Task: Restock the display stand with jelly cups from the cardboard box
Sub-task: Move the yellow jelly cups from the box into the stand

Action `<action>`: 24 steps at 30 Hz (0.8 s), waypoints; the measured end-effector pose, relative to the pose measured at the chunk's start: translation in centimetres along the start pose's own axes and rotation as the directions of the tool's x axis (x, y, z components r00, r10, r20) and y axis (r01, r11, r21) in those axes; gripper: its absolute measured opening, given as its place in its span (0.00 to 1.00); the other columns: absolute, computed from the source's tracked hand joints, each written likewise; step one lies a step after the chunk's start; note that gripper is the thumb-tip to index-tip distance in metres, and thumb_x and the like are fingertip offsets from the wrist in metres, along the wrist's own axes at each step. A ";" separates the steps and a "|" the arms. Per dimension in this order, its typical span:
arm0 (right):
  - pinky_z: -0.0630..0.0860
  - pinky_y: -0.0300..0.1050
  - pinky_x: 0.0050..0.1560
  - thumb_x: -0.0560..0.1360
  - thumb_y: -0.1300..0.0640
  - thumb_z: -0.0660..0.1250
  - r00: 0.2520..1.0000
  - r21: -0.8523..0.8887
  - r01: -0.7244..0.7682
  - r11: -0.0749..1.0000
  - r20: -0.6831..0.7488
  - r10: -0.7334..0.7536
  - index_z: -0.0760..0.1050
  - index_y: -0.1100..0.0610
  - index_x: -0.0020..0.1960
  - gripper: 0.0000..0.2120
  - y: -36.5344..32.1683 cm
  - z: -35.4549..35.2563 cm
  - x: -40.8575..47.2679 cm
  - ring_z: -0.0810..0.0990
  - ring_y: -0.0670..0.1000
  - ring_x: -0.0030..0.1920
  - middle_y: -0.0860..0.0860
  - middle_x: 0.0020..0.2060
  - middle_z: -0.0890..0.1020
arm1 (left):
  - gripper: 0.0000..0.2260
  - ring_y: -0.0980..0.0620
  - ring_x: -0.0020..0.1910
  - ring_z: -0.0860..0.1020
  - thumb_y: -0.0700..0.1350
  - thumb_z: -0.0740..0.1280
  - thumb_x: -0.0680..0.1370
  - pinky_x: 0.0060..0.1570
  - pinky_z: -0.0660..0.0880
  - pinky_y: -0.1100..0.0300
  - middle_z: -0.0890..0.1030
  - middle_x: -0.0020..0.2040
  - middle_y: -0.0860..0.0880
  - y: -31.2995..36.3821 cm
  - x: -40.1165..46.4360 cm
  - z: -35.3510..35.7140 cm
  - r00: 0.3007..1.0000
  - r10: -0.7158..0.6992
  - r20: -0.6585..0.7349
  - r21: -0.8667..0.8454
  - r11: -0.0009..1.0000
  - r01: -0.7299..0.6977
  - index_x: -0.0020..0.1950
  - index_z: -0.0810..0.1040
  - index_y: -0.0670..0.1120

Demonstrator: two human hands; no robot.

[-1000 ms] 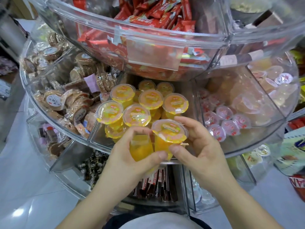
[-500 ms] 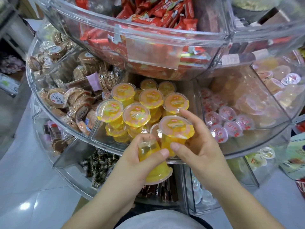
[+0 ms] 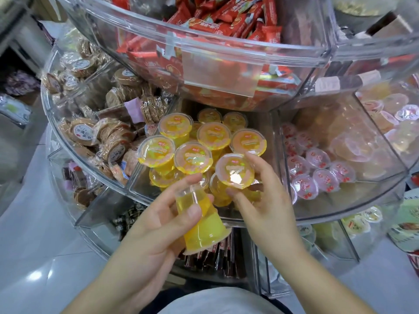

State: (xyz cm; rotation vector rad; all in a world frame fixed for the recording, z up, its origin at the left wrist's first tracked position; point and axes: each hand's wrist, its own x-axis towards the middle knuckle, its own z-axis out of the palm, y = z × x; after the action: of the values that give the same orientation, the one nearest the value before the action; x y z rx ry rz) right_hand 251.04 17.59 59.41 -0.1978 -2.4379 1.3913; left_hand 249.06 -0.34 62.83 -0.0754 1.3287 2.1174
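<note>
A clear tiered display stand (image 3: 226, 219) fills the view. Its middle compartment holds several yellow jelly cups (image 3: 213, 135), lids up. My left hand (image 3: 158, 220) grips one yellow jelly cup (image 3: 200, 223) upside down, lid toward me, just in front of the compartment's front wall. My right hand (image 3: 265, 200) pinches another yellow jelly cup (image 3: 234, 172) upright at the front right of the pile, thumb below and fingers behind it. The cardboard box is out of sight.
Wrapped round biscuits (image 3: 113, 141) fill the compartment to the left, pink-lidded jelly cups (image 3: 317, 168) the one to the right. The upper tier (image 3: 226, 51) with red snack packets overhangs the jelly compartment. Dark wrapped sticks (image 3: 217, 257) lie in the lower tier under my hands.
My left hand has turned its cup upside down and drawn it toward me. My right hand has carried its cup forward and up onto the pile in the compartment.
</note>
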 end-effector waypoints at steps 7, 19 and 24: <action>0.75 0.37 0.54 0.68 0.56 0.74 1.000 0.050 -0.011 0.999 -0.017 0.012 0.66 0.38 0.62 0.29 -0.1 0.4 0.1 0.76 0.41 0.57 0.38 0.55 0.77 | 0.29 0.51 0.38 0.82 0.52 0.84 0.46 0.31 0.79 0.62 0.84 0.45 0.47 0.7 0.1 0.7 0.991 0.128 -0.022 -0.027 0.991 -0.129 0.43 0.81 0.50; 0.74 0.30 0.48 0.67 0.53 0.74 0.997 -0.005 0.007 1.000 -0.073 -0.007 0.62 0.40 0.54 0.25 0.4 1.0 0.3 0.77 0.37 0.49 0.36 0.48 0.76 | 0.22 0.51 0.44 0.84 0.51 0.77 0.61 0.31 0.80 0.61 0.83 0.54 0.44 1.1 0.3 2.0 0.998 -0.050 0.040 -0.458 0.887 0.063 0.53 0.84 0.46; 0.69 0.25 0.42 0.67 0.53 0.72 0.994 -0.070 0.051 0.996 -0.097 -0.058 0.60 0.38 0.55 0.27 0.7 1.0 0.2 0.75 0.39 0.45 0.38 0.45 0.74 | 0.19 0.49 0.43 0.84 0.56 0.67 0.68 0.33 0.79 0.63 0.83 0.54 0.44 1.5 0.3 2.2 0.999 -0.034 -0.033 -0.494 0.870 0.013 0.51 0.85 0.46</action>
State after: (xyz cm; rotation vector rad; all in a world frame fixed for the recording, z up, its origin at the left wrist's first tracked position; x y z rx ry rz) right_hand 250.43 17.15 58.40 -0.2094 -2.3926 1.2469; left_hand 248.61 1.20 65.00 -0.3464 0.7671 2.3956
